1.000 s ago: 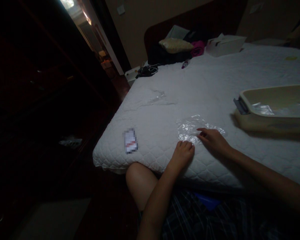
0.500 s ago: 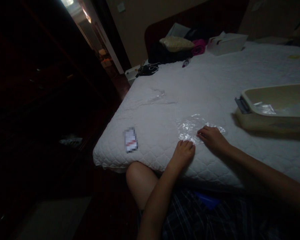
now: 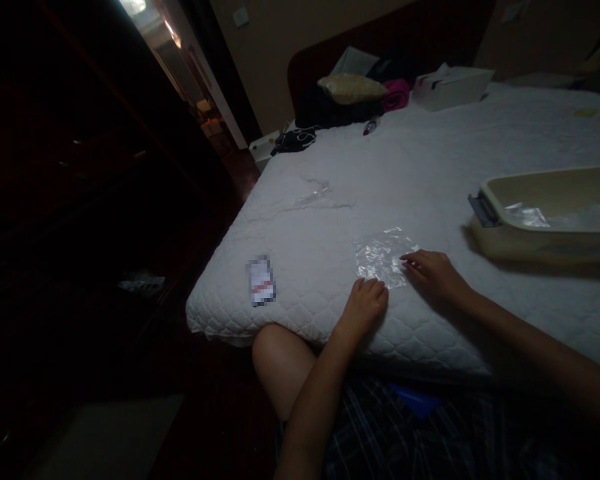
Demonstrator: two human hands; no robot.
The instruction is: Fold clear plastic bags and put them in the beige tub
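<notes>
A clear, crinkled plastic bag (image 3: pixel 380 253) lies flat on the white quilted bed. My left hand (image 3: pixel 367 303) is at its near edge, fingers bent and closed on that edge; their tips are partly hidden. At the bag's right side, my right hand (image 3: pixel 433 272) pinches the plastic between thumb and fingers. Farther right stands a cream plastic bin (image 3: pixel 545 247) with a grey latch, and clear plastic (image 3: pixel 527 215) lies inside it.
A blurred-out phone-like rectangle (image 3: pixel 263 280) lies on the bed to the left. Another thin clear plastic piece (image 3: pixel 316 192) lies beyond. At the back are a white box (image 3: pixel 453 90), a beige pillow (image 3: pixel 353 89) and a rolled pink cloth (image 3: pixel 395 97).
The bag's right part, spread out under my right hand before, has come in to the left, so the bag looks narrower and flatter. My right hand has shifted slightly right; my left has barely moved.
</notes>
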